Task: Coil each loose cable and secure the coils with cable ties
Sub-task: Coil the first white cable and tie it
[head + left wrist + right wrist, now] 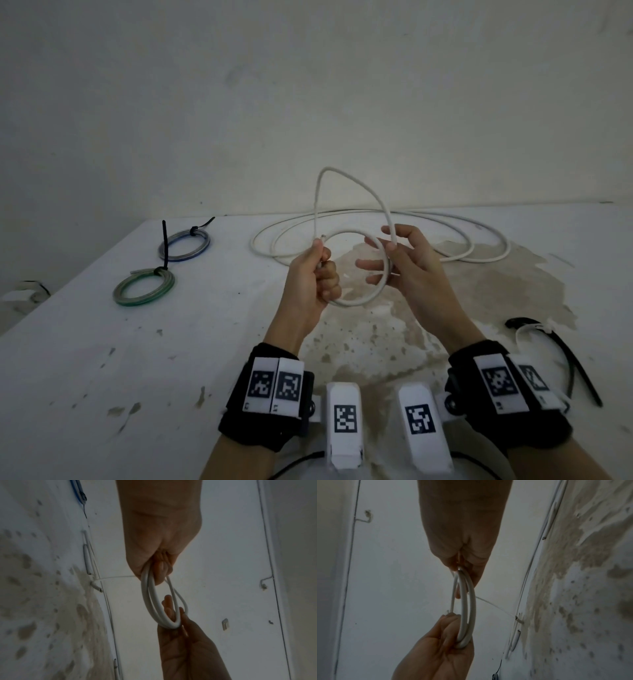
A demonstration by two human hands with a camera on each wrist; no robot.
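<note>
My left hand [320,270] grips one side of a small coil of white cable [356,301], held above the white table [102,359]. My right hand [392,248] pinches the cable between thumb and forefinger on the coil's far side, its other fingers stretched through the ring. A tall loop [337,174] rises from the hands. The remaining white cable [428,214] lies in wide loose loops on the table behind. The left wrist view shows the coil [150,601] hanging from my left hand [157,569]. In the right wrist view the coil [469,608] spans both hands.
Two tied coils lie at the left: a green one [144,287] and a blue one [185,245], each bound with a black tie. Loose black cable ties [579,370] and a white one [527,332] lie at the right near my wrist. A wall stands behind the table.
</note>
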